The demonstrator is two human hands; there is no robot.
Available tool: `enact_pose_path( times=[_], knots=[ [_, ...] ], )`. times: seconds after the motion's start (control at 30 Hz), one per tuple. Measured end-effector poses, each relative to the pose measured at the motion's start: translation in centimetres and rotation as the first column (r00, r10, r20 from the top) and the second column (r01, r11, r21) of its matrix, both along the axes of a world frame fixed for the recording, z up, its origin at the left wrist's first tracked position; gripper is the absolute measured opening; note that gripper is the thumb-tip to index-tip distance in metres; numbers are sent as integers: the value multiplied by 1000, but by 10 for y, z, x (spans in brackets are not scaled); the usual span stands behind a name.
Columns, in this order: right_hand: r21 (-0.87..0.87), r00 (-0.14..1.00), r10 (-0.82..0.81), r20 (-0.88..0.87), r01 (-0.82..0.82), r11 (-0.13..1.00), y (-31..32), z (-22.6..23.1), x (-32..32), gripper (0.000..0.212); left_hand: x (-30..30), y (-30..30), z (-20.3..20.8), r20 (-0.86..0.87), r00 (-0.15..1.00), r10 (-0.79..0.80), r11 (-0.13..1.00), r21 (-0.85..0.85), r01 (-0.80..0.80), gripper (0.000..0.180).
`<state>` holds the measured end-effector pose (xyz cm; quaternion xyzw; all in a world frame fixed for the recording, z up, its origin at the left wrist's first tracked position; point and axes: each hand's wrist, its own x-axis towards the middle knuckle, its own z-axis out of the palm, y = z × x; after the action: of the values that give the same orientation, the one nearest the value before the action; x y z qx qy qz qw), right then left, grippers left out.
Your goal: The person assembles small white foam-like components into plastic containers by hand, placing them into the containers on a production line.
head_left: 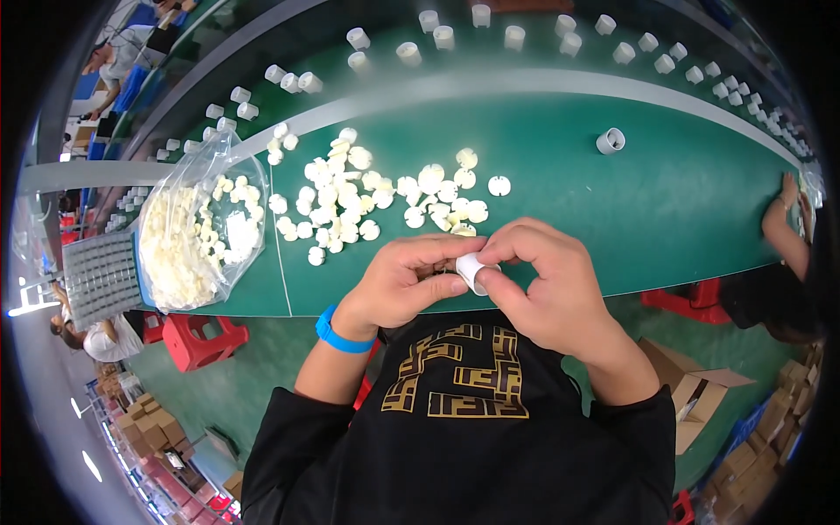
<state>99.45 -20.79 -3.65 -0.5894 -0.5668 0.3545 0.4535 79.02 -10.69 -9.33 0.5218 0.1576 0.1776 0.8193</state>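
Just above the table's near edge, both hands meet around one small white plastic cylinder (473,272). My left hand (409,278) pinches its left side between thumb and fingers. From the right, my right hand (547,282) grips the same cylinder with thumb and forefinger. A pale cream round cap (464,230) shows partly behind the fingertips. Loose cream notched caps (337,197) lie spread over the green table beyond my left hand. Another white cylinder (611,141) lies on the table to the right, its open end showing a dark inside.
A clear plastic bag (188,232) full of cream parts sits at left, beside a grey tray (103,278). Beyond the table's raised rail, many white cylinders (409,54) stand on a green belt. Another person's arm (785,232) rests at the far right. Red stools (199,341) stand below.
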Motion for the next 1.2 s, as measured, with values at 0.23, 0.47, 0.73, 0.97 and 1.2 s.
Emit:
enact_pose_path(
  times=[0.23, 0.47, 0.73, 0.97, 1.2],
  knots=[
    [-245, 995, -63, -75, 43, 969, 4, -16, 0, 11, 10, 9, 21, -208, 969, 133, 700, 712, 56, 54],
    [-96, 982, -180, 60, 185, 978, 33, -56, 36, 23, 54, 83, 10, -227, 903, 365, 433, 900, 51, 44],
    [-54, 869, -117, 480, 162, 985, 38, -83, 38, 35, 147, 219, -32, -74, 822, 564, 36, 997, 65, 38],
    [-39, 798, -130, 588, 189, 981, 31, -99, 30, 22, 165, 215, -60, 5, 809, 587, -129, 988, 87, 38],
    [-73, 864, -148, 482, 208, 975, 33, -110, 42, 21, 171, 212, -42, 58, 791, 610, -258, 958, 129, 53]
  ],
)
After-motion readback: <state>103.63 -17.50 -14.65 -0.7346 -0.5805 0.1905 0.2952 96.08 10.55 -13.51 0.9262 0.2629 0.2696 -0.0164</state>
